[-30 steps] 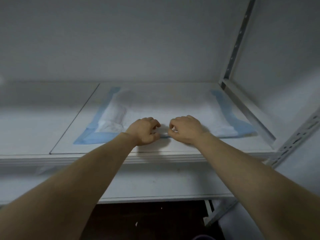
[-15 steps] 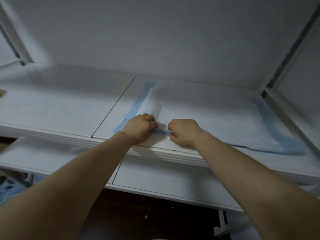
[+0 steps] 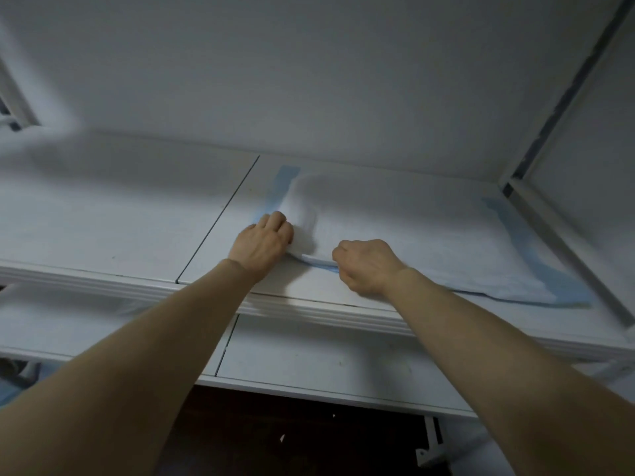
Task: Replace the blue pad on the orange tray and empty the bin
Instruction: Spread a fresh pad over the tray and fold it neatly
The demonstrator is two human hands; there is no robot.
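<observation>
A blue-edged white pad [image 3: 405,228] lies flat on a white shelf [image 3: 113,218], reaching from the shelf's middle seam to the right frame. My left hand [image 3: 263,243] grips the pad's near left part, where the sheet is bunched and lifted. My right hand [image 3: 366,264] pinches the pad's near edge a little to the right. Between the two hands the edge is raised off the shelf. No orange tray and no bin are in view.
A second white shelf board [image 3: 309,362] sits lower and nearer, above a dark floor. A white metal upright and rail [image 3: 536,214] bound the shelf on the right. A white wall stands behind the shelf. Blurred bluish material [image 3: 13,386] shows at the lower left.
My hands have spread apart along the pad's near edge. The left hand slid left and back, bunching and lifting the sheet's left part. The camera view has also shifted.
</observation>
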